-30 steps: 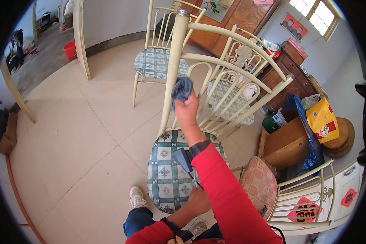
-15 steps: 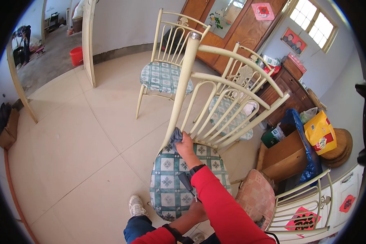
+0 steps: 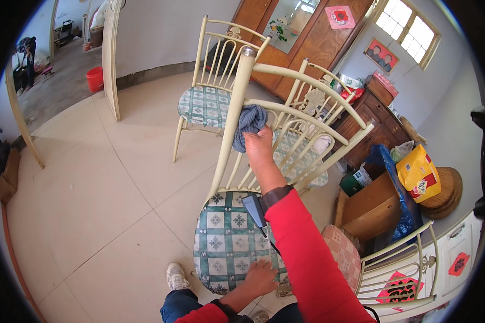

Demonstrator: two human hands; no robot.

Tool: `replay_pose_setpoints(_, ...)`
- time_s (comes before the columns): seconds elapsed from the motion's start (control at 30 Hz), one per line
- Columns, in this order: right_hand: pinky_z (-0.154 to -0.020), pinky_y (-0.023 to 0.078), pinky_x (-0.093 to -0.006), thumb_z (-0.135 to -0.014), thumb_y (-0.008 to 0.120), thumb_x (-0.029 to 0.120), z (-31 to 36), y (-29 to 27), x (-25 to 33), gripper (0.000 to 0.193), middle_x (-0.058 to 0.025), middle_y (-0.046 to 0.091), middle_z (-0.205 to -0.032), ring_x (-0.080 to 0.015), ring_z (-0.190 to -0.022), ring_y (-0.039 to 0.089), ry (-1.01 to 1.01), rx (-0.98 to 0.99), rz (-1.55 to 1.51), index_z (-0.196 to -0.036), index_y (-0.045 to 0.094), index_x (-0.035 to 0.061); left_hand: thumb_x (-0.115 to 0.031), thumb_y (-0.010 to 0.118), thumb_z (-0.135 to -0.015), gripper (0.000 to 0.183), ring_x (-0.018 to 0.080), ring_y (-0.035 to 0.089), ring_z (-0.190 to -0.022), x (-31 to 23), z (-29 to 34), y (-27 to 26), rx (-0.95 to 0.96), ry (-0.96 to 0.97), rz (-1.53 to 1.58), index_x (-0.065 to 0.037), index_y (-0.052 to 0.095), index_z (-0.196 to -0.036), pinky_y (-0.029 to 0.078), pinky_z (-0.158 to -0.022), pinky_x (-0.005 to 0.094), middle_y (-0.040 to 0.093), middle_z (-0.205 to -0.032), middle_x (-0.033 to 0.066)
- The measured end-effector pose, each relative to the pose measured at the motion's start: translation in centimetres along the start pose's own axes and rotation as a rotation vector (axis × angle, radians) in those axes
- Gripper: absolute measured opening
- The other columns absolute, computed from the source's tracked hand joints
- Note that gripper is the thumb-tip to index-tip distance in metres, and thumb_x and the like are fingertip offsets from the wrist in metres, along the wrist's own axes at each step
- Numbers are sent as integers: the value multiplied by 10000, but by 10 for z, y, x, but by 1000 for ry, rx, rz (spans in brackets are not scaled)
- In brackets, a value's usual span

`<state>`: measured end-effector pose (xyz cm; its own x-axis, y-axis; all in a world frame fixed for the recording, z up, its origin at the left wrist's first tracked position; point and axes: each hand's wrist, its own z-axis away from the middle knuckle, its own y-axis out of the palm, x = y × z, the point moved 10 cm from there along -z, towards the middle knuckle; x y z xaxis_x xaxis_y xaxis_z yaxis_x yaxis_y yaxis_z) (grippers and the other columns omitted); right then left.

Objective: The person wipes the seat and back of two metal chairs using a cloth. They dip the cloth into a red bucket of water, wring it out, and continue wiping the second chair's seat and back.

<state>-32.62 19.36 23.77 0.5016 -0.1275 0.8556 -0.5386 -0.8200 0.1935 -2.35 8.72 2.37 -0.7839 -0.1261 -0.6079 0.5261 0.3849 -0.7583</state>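
Note:
A cream metal chair (image 3: pixel 229 142) with a green-and-white checked seat (image 3: pixel 221 245) stands right in front of me. Bunched in my right hand (image 3: pixel 260 148) is a blue-grey cloth (image 3: pixel 249 124), pressed against the left post and upper bars of the backrest. The fingers of that hand are closed round the cloth. My left hand (image 3: pixel 261 278) lies on the near right part of the seat, palm down, fingers apart, holding nothing. A small grey-blue device (image 3: pixel 254 210) with a black cord sits at my right wrist, beside a dark band.
Behind stand two matching chairs, one at left (image 3: pixel 205 105) and one at right (image 3: pixel 302 156). A pink-seated chair (image 3: pixel 342 253) is close on my right, near a cardboard box (image 3: pixel 374 207) and a yellow bag (image 3: pixel 419 173). Through the doorway are a red bucket (image 3: pixel 95 79) and a bending person (image 3: pixel 28 59).
My right hand has moved the cloth up the left backrest post from near the seat. My left hand has come forward onto the seat, its fingers now showing. The view has shifted slightly.

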Motion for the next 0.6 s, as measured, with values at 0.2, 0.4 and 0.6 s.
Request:
replay_pose_setpoints(0.2,-763,483,-257,-745,606,-49,49,-22,-72,258,-65,667,-877,-105,-820,597,-44,-47,253,-998,605,2,-343,627,-758,418,315,558,-1056,8,-5,8,-15,-37,139,-127,623,-1116,441,-841,475,618,-1061,101)
replay_pose_setpoints(0.4,-796,477,-243,-776,568,-55,92,-40,-123,297,-58,652,-857,-112,-824,605,34,-10,389,-1069,576,-8,-428,503,-839,513,353,564,-1098,16,-2,15,-23,-36,267,-134,555,-1256,426,-907,516,600,-1210,119)
replay_pose_setpoints(0.6,-799,508,-321,-746,669,34,118,-51,-170,328,-121,679,-899,-227,-859,658,220,47,341,-1066,603,9,-479,461,-859,542,356,557,-1113,11,2,7,-40,-18,129,-129,563,-1261,377,-966,525,594,-1231,139)
